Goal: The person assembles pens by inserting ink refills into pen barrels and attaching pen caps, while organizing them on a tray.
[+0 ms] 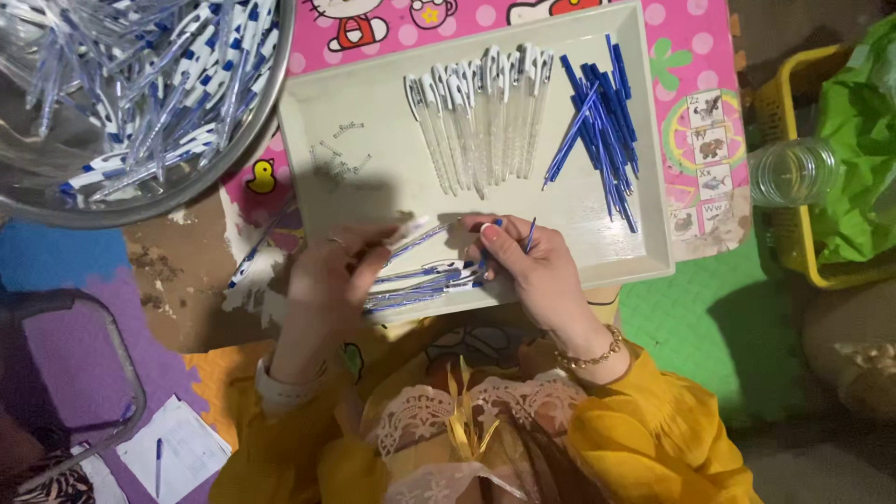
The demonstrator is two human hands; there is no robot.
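My left hand (pixel 338 275) grips a clear pen barrel (pixel 415 239) over the near edge of a cream tray (pixel 373 121). My right hand (pixel 523 261) pinches a thin blue refill (pixel 530 233) beside that barrel's end. Below my fingers lies a small pile of assembled pens (pixel 420 285) on the tray's front rim. A row of clear barrels with white caps (pixel 481 117) lies in the middle of the tray. A heap of blue refills (pixel 597 131) sits to its right. Tiny springs (pixel 338 154) are scattered at the tray's left.
A big metal bowl (pixel 233 159) full of white and blue pens stands at the top left. A yellow basket (pixel 793 233) with a green bag (pixel 868 149) and a clear plastic bottle (pixel 793 171) is on the right. A pen on paper (pixel 159 457) lies at the bottom left.
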